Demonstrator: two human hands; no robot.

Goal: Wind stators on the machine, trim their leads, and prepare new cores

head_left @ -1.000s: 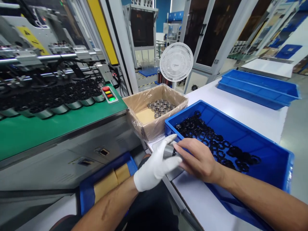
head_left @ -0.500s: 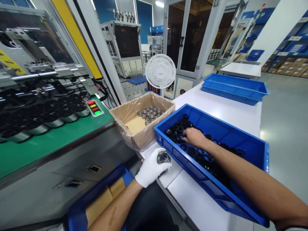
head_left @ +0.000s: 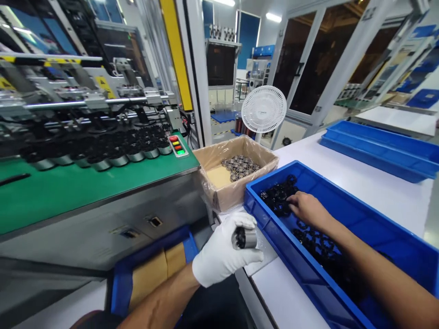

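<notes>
My left hand (head_left: 222, 253), in a white glove, grips a small metal cylinder part (head_left: 244, 238) just off the near left corner of a blue bin (head_left: 377, 224). My bare right hand (head_left: 308, 208) reaches into that bin, fingers down among a heap of black ring parts (head_left: 279, 196). Whether it has hold of one is hidden by the fingers. The bin rests on a white table (head_left: 360, 180).
A plastic-lined cardboard box (head_left: 236, 194) of metal parts stands left of the bin. A machine with a green deck (head_left: 68, 189), rows of loaded cylinders and a button panel (head_left: 177, 145) fills the left. A white fan (head_left: 264, 109) and another blue bin (head_left: 380, 148) sit farther back.
My left hand has lifted the metal cylinder off the table edge and turned it sideways. My right hand stays in the blue bin among the black rings.
</notes>
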